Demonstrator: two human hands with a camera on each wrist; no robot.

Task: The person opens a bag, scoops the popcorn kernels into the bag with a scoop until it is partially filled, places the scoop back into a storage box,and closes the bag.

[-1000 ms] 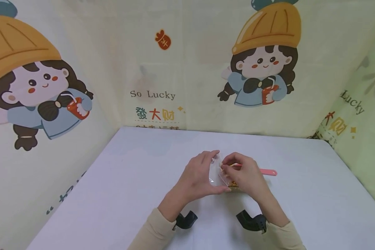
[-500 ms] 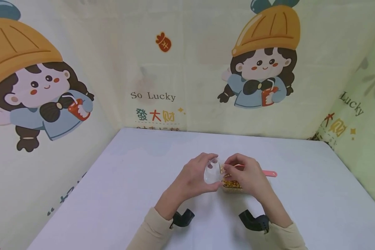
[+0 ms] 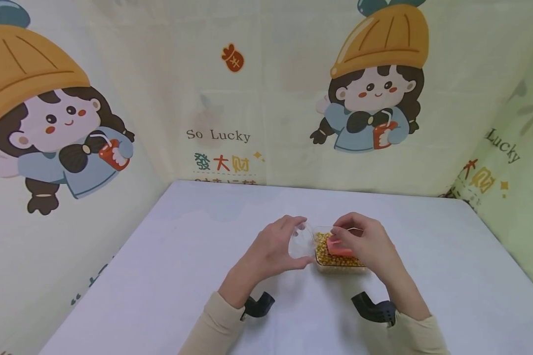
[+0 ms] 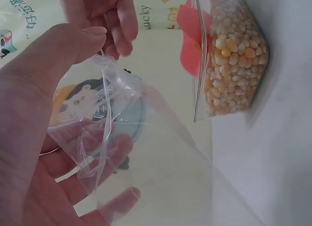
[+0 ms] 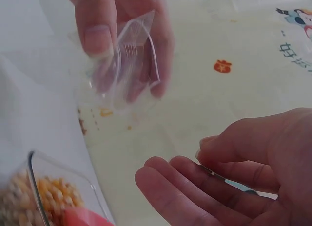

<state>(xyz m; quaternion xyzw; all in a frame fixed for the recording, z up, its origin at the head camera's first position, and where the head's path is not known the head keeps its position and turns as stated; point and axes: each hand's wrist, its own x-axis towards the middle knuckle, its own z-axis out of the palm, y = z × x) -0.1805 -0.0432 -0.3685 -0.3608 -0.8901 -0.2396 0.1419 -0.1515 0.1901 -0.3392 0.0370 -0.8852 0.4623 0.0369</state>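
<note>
My left hand (image 3: 266, 249) holds a clear plastic zip bag (image 3: 299, 244), its thumb and spread fingers curved around the bag's mouth. In the left wrist view the bag (image 4: 114, 80) looks limp and holds nothing visible. My right hand (image 3: 373, 241) is above the clear box (image 3: 339, 268), apart from the bag. The right wrist view shows its fingers (image 5: 180, 192) loosely bent with nothing between them. Yellow corn kernels (image 3: 322, 249) fill the box. A pink scoop (image 3: 337, 246) lies on the kernels, its handle mostly hidden by my right hand.
The box stands on a white table (image 3: 213, 246), just right of the bag. A patterned cloth (image 3: 288, 162) hangs behind and along both sides. Black wrist mounts (image 3: 259, 305) sit under both forearms.
My right hand has come away from the bag and moved right, uncovering the box of kernels and the scoop's pink head. My left hand has shifted slightly left with the bag.
</note>
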